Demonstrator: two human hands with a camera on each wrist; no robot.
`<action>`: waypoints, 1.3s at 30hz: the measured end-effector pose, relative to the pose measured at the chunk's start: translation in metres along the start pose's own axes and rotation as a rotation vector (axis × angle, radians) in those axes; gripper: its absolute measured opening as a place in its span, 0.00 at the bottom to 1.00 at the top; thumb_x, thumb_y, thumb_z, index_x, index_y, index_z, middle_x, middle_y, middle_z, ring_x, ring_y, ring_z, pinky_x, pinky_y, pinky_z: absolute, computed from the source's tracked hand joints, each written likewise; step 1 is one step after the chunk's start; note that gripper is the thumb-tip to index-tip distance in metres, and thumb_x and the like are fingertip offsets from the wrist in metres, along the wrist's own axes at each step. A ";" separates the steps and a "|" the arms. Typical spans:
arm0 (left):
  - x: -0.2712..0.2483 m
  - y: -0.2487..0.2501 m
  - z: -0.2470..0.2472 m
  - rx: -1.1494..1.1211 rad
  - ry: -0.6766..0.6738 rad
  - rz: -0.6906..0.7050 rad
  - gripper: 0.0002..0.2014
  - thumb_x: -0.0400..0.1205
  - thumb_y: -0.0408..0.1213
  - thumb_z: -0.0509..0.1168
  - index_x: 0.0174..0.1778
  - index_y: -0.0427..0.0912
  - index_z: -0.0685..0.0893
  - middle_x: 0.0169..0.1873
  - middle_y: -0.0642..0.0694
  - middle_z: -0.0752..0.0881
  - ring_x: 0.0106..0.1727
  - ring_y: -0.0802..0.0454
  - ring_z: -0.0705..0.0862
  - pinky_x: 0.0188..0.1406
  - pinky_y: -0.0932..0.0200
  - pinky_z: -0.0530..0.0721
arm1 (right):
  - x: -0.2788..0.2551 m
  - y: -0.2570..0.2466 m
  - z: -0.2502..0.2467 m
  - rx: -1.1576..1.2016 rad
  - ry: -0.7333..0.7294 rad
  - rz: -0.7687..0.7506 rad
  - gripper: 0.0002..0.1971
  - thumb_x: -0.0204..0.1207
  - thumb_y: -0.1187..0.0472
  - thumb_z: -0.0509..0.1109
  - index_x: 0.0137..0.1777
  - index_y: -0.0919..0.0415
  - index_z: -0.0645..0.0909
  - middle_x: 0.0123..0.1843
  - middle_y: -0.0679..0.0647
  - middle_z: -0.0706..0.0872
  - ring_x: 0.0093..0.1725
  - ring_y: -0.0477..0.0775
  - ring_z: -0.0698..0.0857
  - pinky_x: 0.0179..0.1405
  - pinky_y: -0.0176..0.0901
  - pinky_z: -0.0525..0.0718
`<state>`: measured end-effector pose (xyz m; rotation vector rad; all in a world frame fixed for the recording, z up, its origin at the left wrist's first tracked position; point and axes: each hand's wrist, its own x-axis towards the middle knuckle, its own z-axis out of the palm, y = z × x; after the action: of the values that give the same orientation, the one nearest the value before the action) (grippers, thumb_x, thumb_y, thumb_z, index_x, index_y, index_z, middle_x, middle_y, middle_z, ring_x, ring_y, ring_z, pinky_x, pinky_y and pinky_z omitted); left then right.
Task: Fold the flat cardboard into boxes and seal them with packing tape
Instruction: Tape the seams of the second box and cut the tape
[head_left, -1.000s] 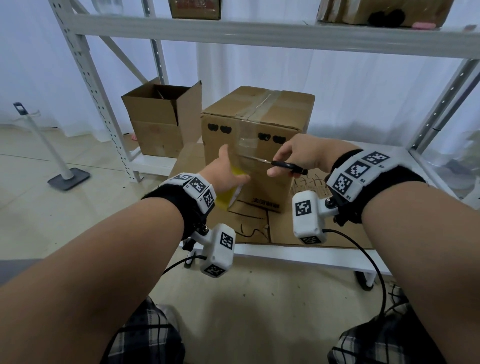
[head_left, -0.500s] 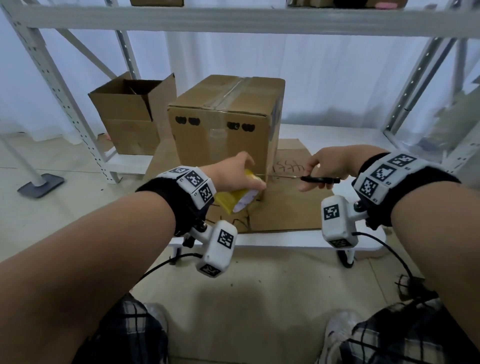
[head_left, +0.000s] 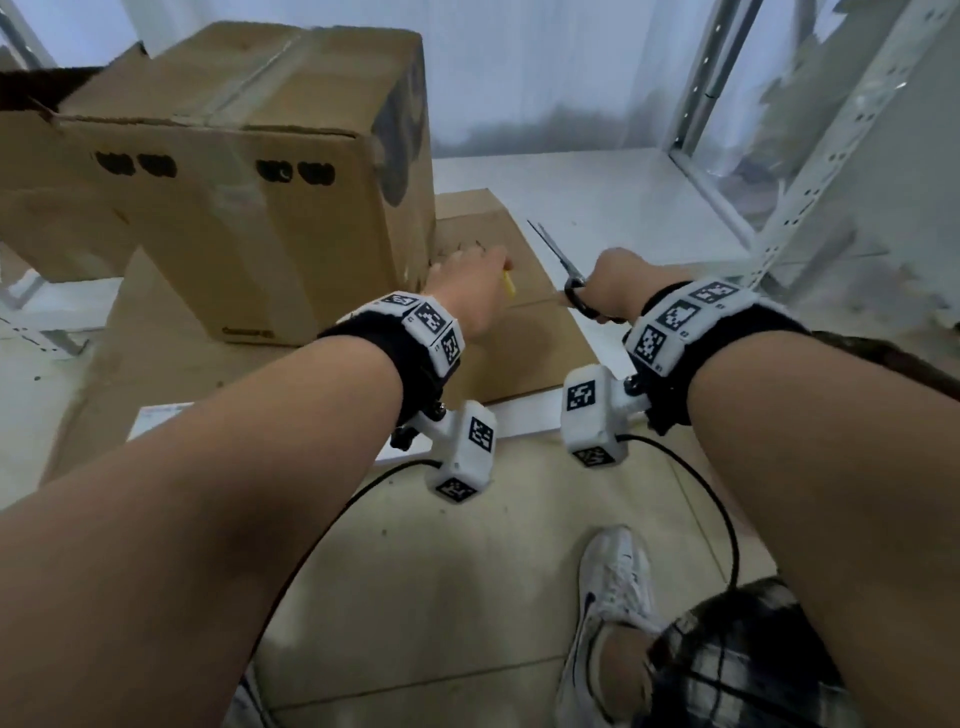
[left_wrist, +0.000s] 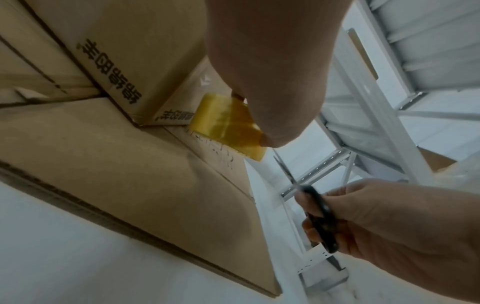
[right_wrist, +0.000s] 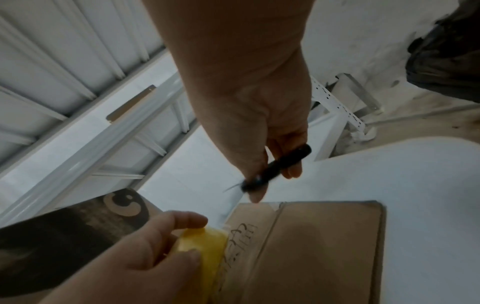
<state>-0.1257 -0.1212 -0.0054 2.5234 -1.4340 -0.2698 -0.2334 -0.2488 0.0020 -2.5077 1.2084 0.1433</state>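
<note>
A sealed cardboard box (head_left: 228, 171), clear tape along its top seam, stands on flat cardboard sheets (head_left: 524, 332) spread over a white shelf (head_left: 597, 187), filling the head view from 9 to 12 o'clock. The left hand (head_left: 470, 291) sits at the box's lower right corner, its grip curled round a yellow roll of packing tape (left_wrist: 228, 125) just above the sheets. At 3 o'clock of it, slightly apart, the right hand (head_left: 618, 283) holds its grip closed on the black handles of the scissors (head_left: 558, 257), blades together and pointing toward 11 o'clock over the shelf. A white sneaker (head_left: 608, 587) rests on the tiled floor at 6 o'clock.
</note>
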 end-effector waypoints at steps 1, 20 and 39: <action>0.006 -0.002 0.004 0.093 0.009 0.038 0.22 0.83 0.34 0.61 0.74 0.48 0.70 0.71 0.42 0.74 0.70 0.40 0.73 0.69 0.44 0.69 | 0.006 0.002 0.007 -0.015 -0.032 -0.003 0.20 0.83 0.57 0.65 0.30 0.64 0.69 0.32 0.58 0.77 0.30 0.56 0.75 0.25 0.40 0.69; 0.009 -0.022 -0.001 0.104 0.084 0.187 0.19 0.83 0.39 0.61 0.70 0.42 0.74 0.65 0.40 0.77 0.66 0.39 0.75 0.63 0.43 0.77 | 0.007 -0.021 0.033 -0.038 0.162 -0.136 0.13 0.84 0.61 0.60 0.59 0.65 0.83 0.59 0.62 0.85 0.57 0.63 0.83 0.52 0.48 0.80; -0.103 -0.191 -0.155 -0.186 0.569 -0.423 0.27 0.84 0.59 0.55 0.80 0.59 0.63 0.83 0.37 0.52 0.83 0.34 0.52 0.80 0.36 0.57 | -0.049 -0.221 -0.023 0.461 0.316 -0.473 0.24 0.84 0.41 0.52 0.76 0.49 0.69 0.80 0.62 0.60 0.75 0.65 0.70 0.75 0.58 0.70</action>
<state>0.0199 0.0788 0.0936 2.4397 -0.6327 0.2270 -0.0945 -0.0942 0.0941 -2.3604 0.6136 -0.5982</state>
